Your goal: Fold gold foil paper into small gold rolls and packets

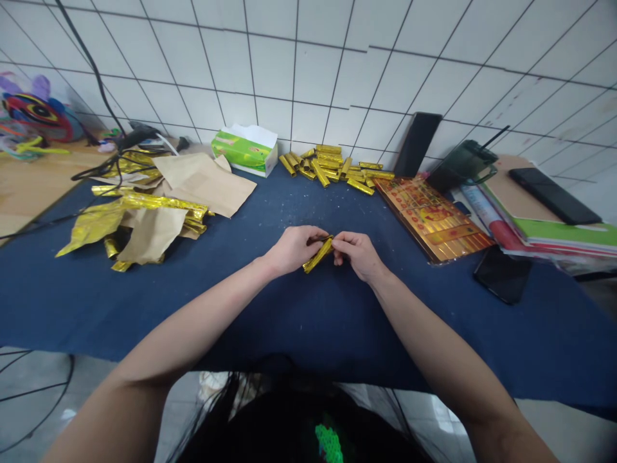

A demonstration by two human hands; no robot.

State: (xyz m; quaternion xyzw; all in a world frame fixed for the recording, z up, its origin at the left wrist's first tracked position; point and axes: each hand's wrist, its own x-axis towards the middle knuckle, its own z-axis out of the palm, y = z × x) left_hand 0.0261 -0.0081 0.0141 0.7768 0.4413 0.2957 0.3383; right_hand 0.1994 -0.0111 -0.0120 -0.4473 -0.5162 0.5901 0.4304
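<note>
Dark top [284, 431]: nearest.
Left hand [299, 249]: pinches gold foil piece [317, 258].
Right hand [357, 254]: pinches its upper end.
Folding: likely in hand; next calls for even pressure.

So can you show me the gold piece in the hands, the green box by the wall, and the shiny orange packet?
Gold piece [318, 255]: head view, middle of its side.
Green box [238, 153]: head view, its front.
Orange packet [431, 217]: head view, its top face.

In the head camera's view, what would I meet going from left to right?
Multicoloured rounded craft object, heap of gold foil and tan paper, green-white rectangular tissue box, left hand, narrow gold foil piece, right hand, flat orange-gold packet, black rectangular device at far right.
</note>
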